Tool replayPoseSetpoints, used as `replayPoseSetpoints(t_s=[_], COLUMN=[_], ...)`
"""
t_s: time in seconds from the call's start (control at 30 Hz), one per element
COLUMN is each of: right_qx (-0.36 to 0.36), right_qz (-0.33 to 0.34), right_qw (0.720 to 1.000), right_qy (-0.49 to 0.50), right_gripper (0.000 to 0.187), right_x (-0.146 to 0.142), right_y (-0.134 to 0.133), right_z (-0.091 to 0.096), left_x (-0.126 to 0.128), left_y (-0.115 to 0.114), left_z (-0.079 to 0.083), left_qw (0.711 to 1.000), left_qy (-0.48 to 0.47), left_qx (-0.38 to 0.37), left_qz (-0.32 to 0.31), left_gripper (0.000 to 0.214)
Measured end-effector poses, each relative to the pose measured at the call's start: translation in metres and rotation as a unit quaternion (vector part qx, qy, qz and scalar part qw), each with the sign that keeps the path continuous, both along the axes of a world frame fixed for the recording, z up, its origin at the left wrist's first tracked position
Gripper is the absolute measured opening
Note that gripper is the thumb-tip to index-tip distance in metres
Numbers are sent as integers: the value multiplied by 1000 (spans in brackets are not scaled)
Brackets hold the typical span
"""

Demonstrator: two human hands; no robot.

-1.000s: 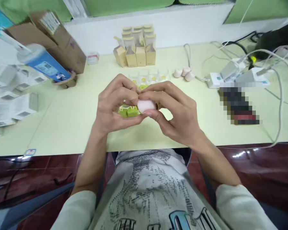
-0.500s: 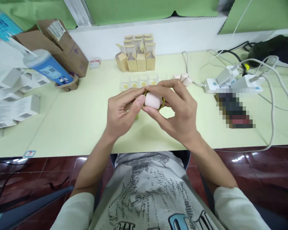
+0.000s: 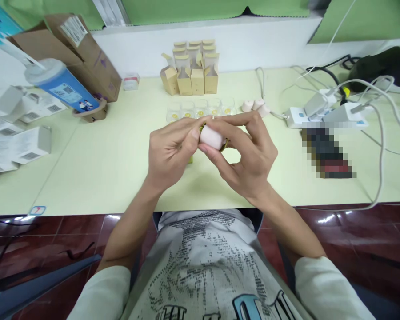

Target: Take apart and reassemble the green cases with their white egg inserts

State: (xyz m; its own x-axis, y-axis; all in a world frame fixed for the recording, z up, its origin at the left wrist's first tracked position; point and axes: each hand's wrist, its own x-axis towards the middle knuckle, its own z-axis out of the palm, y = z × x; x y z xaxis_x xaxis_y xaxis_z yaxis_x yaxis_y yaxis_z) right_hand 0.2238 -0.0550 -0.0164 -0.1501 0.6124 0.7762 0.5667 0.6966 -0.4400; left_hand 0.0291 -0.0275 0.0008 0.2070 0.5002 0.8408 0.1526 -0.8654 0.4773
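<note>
Contact with a pale pink, barrel-shaped piece (image 3: pixel 211 137) is made by the left hand (image 3: pixel 168 151) and the right hand (image 3: pixel 253 151), and the piece is held between them above a pale yellow-green tabletop (image 3: pixel 103 169). By the right hand, the piece is pinched narrowly, with the thumb set below and the index finger laid along the top; the remaining fingers are curled behind. By the left hand, also narrowed, the left end of the piece is gripped at the thumb tip, while the other fingertips are hidden. At the ends of the piece, an olive-green edging (image 3: pixel 225 145) is seen; whether it is a separate part cannot be told. Just below the left hand, a bit of a bright green object (image 3: pixel 190 160) is shown, the rest being covered.

Beyond the hands, a row of clear plastic cups (image 3: pixel 201 114) marked in yellow is set out, and behind it beige, open-topped cardboard boxes (image 3: pixel 197 82) are clustered. Similar pale pink pieces (image 3: pixel 248 105) are grouped to the right of the cups, near a white power strip (image 3: pixel 296 118). At the far left, white printed boxes (image 3: pixel 31 144) are heaped.
</note>
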Motion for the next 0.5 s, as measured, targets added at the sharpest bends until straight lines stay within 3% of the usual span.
replayPoseSetpoints(t_s=[0.27, 0.4, 0.5], right_qx=[51, 118, 129], right_qz=[21, 27, 41], right_qw=[998, 992, 990], right_qy=[17, 35, 40], right_gripper=[41, 43, 44], right_x=[3, 1, 3], right_y=[-2, -4, -2], right_z=[5, 14, 18], left_x=[-2, -4, -6], left_y=[3, 2, -2], left_z=[1, 2, 4], left_qw=[1000, 999, 999], left_qy=[1, 21, 21], left_qx=[-15, 21, -14], left_qz=[-16, -21, -21], left_gripper=[29, 35, 37])
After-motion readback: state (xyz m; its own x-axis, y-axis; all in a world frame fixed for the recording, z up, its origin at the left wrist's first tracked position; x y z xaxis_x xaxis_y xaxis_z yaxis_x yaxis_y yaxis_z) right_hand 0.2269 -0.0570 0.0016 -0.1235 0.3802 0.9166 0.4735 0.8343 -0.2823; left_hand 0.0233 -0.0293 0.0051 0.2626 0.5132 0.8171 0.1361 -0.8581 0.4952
